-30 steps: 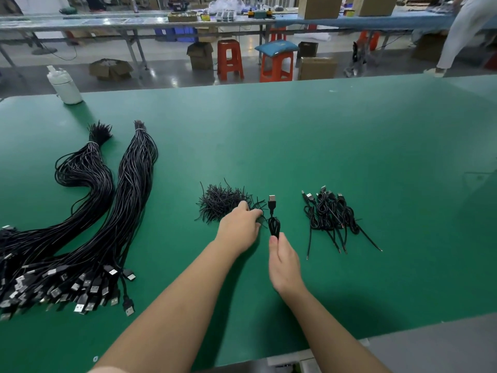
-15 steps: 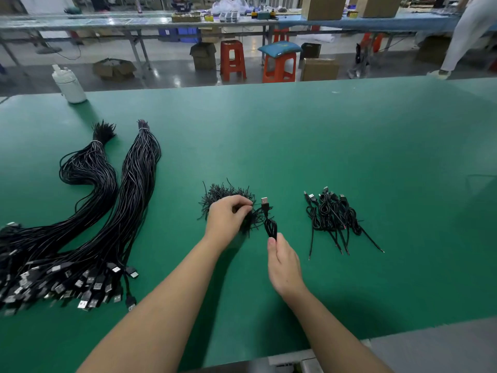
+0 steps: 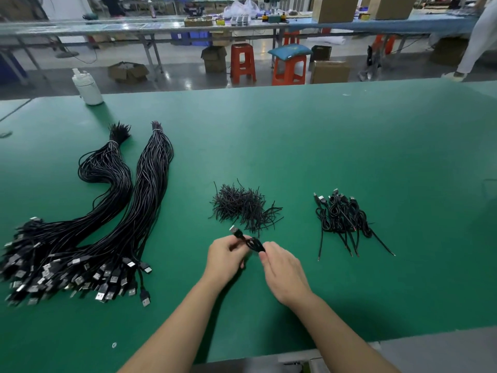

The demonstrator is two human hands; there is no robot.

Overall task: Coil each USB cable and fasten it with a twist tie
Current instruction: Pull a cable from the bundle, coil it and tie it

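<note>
Two bare forearms, left hand (image 3: pixel 225 258) and right hand (image 3: pixel 284 270) seemingly ungloved, ringless.

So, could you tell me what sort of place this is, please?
Most likely a factory assembly or packing floor: a long green workbench carries big bundles of uncoiled USB cables and a pile of twist ties, with cardboard boxes on further benches behind.
</note>
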